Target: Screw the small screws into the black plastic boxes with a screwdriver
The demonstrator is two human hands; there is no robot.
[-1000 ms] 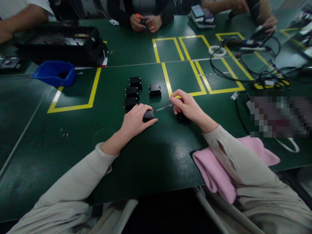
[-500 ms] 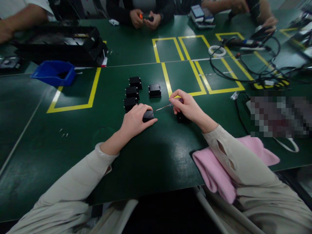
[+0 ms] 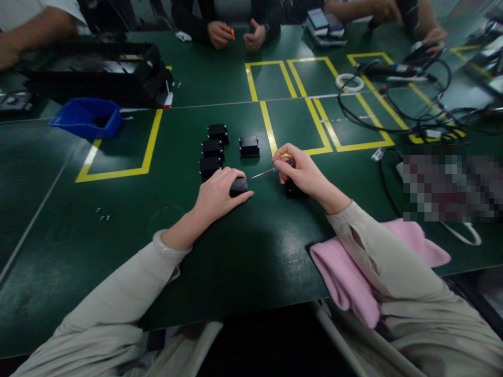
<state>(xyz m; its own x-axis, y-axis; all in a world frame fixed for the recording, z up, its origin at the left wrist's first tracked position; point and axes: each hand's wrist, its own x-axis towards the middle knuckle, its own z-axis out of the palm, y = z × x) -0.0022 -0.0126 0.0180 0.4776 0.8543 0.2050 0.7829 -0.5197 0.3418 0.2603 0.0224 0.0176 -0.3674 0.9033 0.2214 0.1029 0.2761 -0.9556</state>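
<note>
My left hand (image 3: 220,192) is closed around a small black box (image 3: 239,186) on the green table. A screwdriver (image 3: 262,174) is pinched in my right hand (image 3: 294,170), and its thin metal shaft reaches left to the box's right side. Whether the tip sits in a screw is too small to tell. Beneath my right hand, partly hidden, lies another black box (image 3: 294,190). Beyond my left hand stand three similar boxes in a column, the nearest (image 3: 209,166) partly covered. One more black box (image 3: 249,146) stands to their right.
Several small screws (image 3: 102,215) lie at left. A blue bin (image 3: 88,116) and black trays (image 3: 98,76) are farther back. At right are a pink cloth (image 3: 346,267), black cables (image 3: 424,120) and a white ring (image 3: 349,82). A co-worker's hands (image 3: 238,35) are across the table.
My hands, the box and the screwdriver look the same. Across the table, the co-worker's two hands have moved apart, with a small orange piece staying in one of them.
</note>
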